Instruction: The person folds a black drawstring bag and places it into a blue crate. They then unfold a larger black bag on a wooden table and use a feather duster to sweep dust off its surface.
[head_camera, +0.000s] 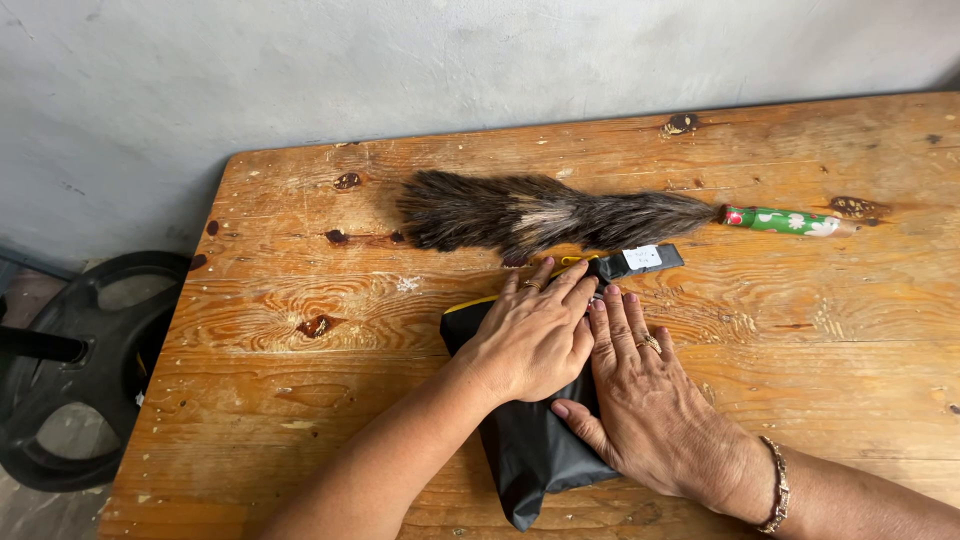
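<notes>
Black folded fabric (535, 450) is lying on the wooden counter (300, 400) under your palms; you are pressing your left hand (530, 335) and right hand (645, 405) flat on it, fingers together. Behind it, a feather duster (545, 212) is resting.

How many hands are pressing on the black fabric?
2: the left hand lies flat on the upper part of the black fabric, and the right hand lies beside it, toward the table's near edge.
</notes>
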